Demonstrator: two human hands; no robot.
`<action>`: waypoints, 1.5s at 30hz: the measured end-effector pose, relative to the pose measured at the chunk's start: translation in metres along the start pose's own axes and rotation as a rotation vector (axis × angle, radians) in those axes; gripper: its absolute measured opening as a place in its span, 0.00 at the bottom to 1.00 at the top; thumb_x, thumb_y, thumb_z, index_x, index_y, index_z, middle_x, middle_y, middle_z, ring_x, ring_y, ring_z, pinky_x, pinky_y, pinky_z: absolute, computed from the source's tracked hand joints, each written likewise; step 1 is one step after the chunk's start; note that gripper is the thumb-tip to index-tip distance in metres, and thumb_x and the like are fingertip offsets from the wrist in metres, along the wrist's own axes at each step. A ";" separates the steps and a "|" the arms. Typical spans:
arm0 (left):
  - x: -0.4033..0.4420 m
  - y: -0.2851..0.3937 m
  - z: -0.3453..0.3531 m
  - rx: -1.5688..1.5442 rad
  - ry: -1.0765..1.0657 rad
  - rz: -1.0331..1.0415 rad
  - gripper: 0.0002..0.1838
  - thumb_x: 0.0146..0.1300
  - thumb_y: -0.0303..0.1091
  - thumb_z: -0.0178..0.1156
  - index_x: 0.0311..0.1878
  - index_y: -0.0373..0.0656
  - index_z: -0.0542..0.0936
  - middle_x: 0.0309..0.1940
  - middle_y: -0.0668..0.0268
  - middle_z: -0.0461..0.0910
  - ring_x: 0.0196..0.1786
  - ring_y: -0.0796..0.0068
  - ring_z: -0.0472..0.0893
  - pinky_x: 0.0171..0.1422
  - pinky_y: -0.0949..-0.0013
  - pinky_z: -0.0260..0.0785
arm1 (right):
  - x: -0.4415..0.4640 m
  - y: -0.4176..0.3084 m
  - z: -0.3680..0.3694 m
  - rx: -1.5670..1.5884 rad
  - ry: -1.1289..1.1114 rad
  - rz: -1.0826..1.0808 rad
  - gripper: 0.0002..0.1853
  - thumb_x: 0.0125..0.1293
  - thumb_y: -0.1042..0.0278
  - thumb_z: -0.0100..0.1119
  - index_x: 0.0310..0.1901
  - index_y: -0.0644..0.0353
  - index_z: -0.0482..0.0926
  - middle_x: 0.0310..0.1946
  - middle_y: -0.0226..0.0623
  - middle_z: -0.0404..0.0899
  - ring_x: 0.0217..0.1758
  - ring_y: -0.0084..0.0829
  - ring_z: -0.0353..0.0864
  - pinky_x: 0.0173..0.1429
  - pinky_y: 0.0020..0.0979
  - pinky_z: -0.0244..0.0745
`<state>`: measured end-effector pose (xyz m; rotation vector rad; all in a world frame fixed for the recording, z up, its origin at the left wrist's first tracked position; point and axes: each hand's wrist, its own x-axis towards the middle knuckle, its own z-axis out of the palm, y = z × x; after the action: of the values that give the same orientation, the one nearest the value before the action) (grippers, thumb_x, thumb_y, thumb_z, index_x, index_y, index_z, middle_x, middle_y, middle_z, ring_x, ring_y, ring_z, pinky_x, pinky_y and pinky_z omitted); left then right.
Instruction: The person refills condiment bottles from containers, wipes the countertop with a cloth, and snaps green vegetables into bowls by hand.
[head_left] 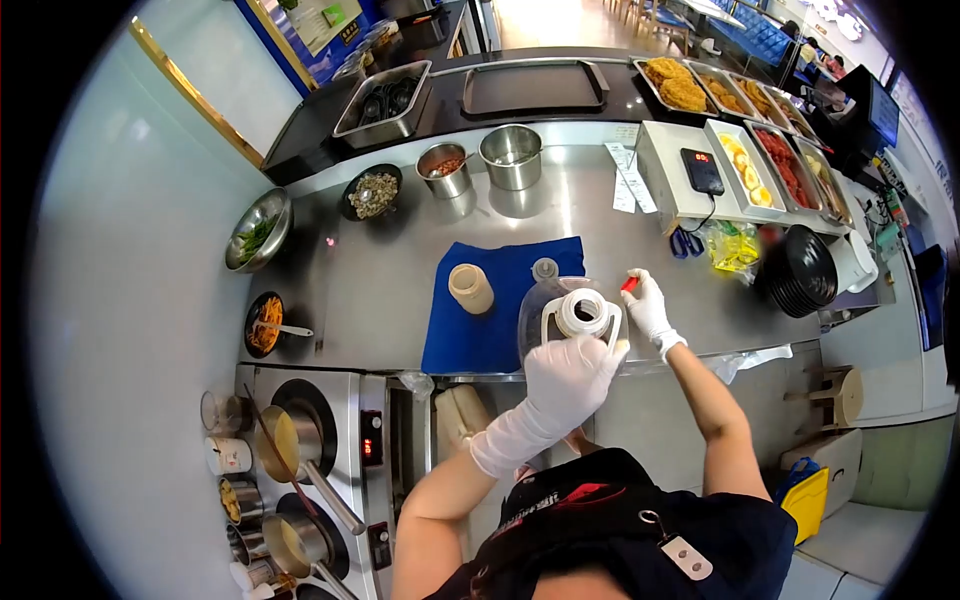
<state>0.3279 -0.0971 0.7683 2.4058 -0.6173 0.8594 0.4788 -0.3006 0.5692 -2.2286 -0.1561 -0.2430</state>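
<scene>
My left hand [574, 378], in a white glove, is closed on the white handle of a large clear plastic jug [536, 310]. The jug's round white mouth [584, 312] is uncovered and faces up. To its right, my gloved right hand [651, 307] pinches a small red cap [629, 284] between thumb and fingers. A blue cloth [450, 338] lies flat on the steel counter, partly hidden by the jug. On the cloth stand a squat bottle of beige sauce [470, 289] and a small clear bottle [544, 269], close behind the jug.
Steel pots [511, 157] and bowls of food [373, 193] line the back and left of the counter. Blue-handled scissors [686, 242], a yellow plastic bag [733, 248] and stacked black bowls [802, 270] are at right. Saucepans [290, 440] sit on burners at lower left.
</scene>
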 end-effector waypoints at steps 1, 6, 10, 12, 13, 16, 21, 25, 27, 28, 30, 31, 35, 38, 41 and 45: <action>0.009 0.002 -0.004 -0.183 0.047 -0.136 0.09 0.58 0.33 0.66 0.26 0.43 0.78 0.17 0.61 0.72 0.18 0.58 0.74 0.21 0.62 0.65 | -0.006 0.005 0.005 -0.009 -0.048 0.099 0.25 0.56 0.70 0.67 0.57 0.59 0.73 0.56 0.47 0.75 0.62 0.45 0.73 0.66 0.38 0.67; 0.049 -0.015 -0.018 -0.768 0.115 -0.543 0.15 0.66 0.31 0.62 0.26 0.32 0.74 0.22 0.59 0.72 0.22 0.71 0.66 0.30 0.70 0.63 | -0.042 0.027 0.025 -0.147 0.226 0.014 0.28 0.59 0.67 0.65 0.61 0.64 0.71 0.60 0.48 0.72 0.65 0.44 0.70 0.69 0.37 0.65; 0.067 -0.003 -0.051 -0.804 0.049 -0.619 0.16 0.67 0.30 0.62 0.25 0.31 0.72 0.23 0.69 0.70 0.26 0.83 0.62 0.29 0.74 0.59 | -0.112 0.022 0.016 0.431 0.180 0.427 0.13 0.68 0.69 0.57 0.50 0.65 0.75 0.47 0.40 0.78 0.53 0.39 0.76 0.60 0.36 0.72; 0.081 0.018 -0.077 -0.774 0.047 -0.636 0.16 0.67 0.30 0.62 0.25 0.31 0.72 0.22 0.70 0.69 0.26 0.84 0.60 0.28 0.75 0.58 | -0.145 0.018 0.029 0.940 -0.094 0.889 0.09 0.70 0.68 0.54 0.46 0.64 0.77 0.46 0.39 0.80 0.54 0.39 0.77 0.60 0.38 0.72; 0.084 0.023 -0.091 -0.656 -0.013 -0.721 0.14 0.66 0.35 0.63 0.27 0.35 0.80 0.21 0.73 0.76 0.27 0.87 0.69 0.32 0.78 0.62 | -0.153 0.020 0.046 1.302 -0.228 1.007 0.11 0.71 0.65 0.52 0.46 0.64 0.77 0.47 0.40 0.81 0.53 0.38 0.79 0.59 0.38 0.75; 0.101 0.037 -0.121 -0.675 0.054 -0.774 0.15 0.67 0.37 0.62 0.26 0.37 0.80 0.20 0.76 0.74 0.27 0.89 0.69 0.31 0.80 0.60 | -0.142 -0.027 0.070 1.802 -0.468 0.986 0.12 0.72 0.64 0.51 0.48 0.64 0.77 0.47 0.40 0.81 0.53 0.38 0.79 0.58 0.38 0.75; 0.119 0.020 -0.137 -0.913 0.268 -0.738 0.18 0.70 0.41 0.59 0.30 0.36 0.81 0.24 0.72 0.76 0.29 0.88 0.72 0.38 0.81 0.66 | -0.097 -0.069 0.068 1.902 -0.326 0.765 0.14 0.73 0.62 0.49 0.49 0.64 0.76 0.48 0.40 0.80 0.54 0.38 0.79 0.58 0.39 0.76; 0.108 0.008 -0.125 -0.766 0.263 -0.632 0.09 0.66 0.32 0.63 0.34 0.34 0.83 0.24 0.73 0.79 0.28 0.88 0.73 0.33 0.80 0.67 | -0.084 -0.071 0.056 1.834 -0.221 0.709 0.15 0.73 0.61 0.48 0.51 0.64 0.76 0.49 0.40 0.80 0.54 0.38 0.79 0.58 0.39 0.77; 0.095 -0.004 -0.108 -0.603 0.189 -0.526 0.10 0.66 0.30 0.62 0.32 0.33 0.80 0.21 0.72 0.75 0.25 0.87 0.68 0.30 0.78 0.65 | -0.082 -0.071 0.050 1.790 -0.204 0.699 0.16 0.73 0.60 0.47 0.52 0.64 0.75 0.50 0.41 0.80 0.54 0.38 0.79 0.58 0.39 0.77; 0.087 -0.008 -0.087 -0.694 0.320 -0.451 0.12 0.66 0.29 0.62 0.27 0.34 0.77 0.19 0.71 0.72 0.23 0.86 0.66 0.27 0.74 0.63 | -0.084 -0.070 0.046 1.766 -0.198 0.697 0.16 0.74 0.60 0.47 0.52 0.64 0.75 0.50 0.41 0.80 0.54 0.38 0.79 0.58 0.39 0.77; 0.063 -0.021 -0.060 -0.467 0.261 -0.447 0.12 0.62 0.29 0.65 0.26 0.38 0.75 0.17 0.61 0.72 0.18 0.72 0.70 0.25 0.69 0.64 | -0.087 -0.068 0.035 1.716 -0.206 0.697 0.17 0.74 0.59 0.46 0.53 0.64 0.75 0.50 0.41 0.80 0.54 0.38 0.80 0.58 0.39 0.77; 0.051 -0.024 -0.046 -0.469 0.262 -0.463 0.11 0.61 0.30 0.65 0.27 0.40 0.75 0.18 0.59 0.74 0.19 0.61 0.74 0.25 0.67 0.64 | -0.088 -0.066 0.027 1.690 -0.209 0.696 0.17 0.74 0.59 0.46 0.53 0.64 0.75 0.51 0.41 0.80 0.54 0.38 0.80 0.58 0.39 0.78; 0.012 -0.049 -0.003 -0.184 0.303 -0.455 0.08 0.63 0.31 0.63 0.30 0.41 0.76 0.19 0.60 0.71 0.22 0.60 0.74 0.26 0.62 0.64 | -0.087 -0.060 -0.007 1.583 -0.189 0.678 0.18 0.75 0.58 0.45 0.54 0.63 0.74 0.52 0.41 0.80 0.54 0.37 0.80 0.58 0.39 0.78; -0.003 -0.063 0.024 -0.153 0.385 -0.473 0.08 0.63 0.33 0.62 0.31 0.43 0.75 0.22 0.62 0.73 0.22 0.57 0.75 0.25 0.59 0.65 | -0.081 -0.060 -0.028 1.533 -0.159 0.665 0.19 0.75 0.57 0.44 0.56 0.63 0.73 0.52 0.41 0.80 0.54 0.37 0.80 0.58 0.39 0.79; -0.010 -0.071 0.043 -0.185 0.440 -0.520 0.09 0.63 0.33 0.62 0.30 0.43 0.74 0.21 0.61 0.72 0.22 0.56 0.75 0.24 0.59 0.65 | -0.075 -0.062 -0.042 1.503 -0.129 0.633 0.20 0.75 0.56 0.43 0.57 0.63 0.73 0.53 0.41 0.80 0.54 0.37 0.80 0.58 0.40 0.79; -0.016 -0.083 0.059 -0.261 0.514 -0.581 0.10 0.64 0.31 0.62 0.29 0.42 0.73 0.20 0.60 0.71 0.21 0.56 0.74 0.23 0.59 0.64 | -0.063 -0.067 -0.049 1.466 -0.097 0.586 0.22 0.76 0.54 0.41 0.58 0.63 0.72 0.54 0.41 0.79 0.55 0.37 0.81 0.58 0.40 0.80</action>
<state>0.3899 -0.0643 0.6918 1.8573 0.1579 0.9969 0.3986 -0.2997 0.6357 -0.7506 0.2232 0.2583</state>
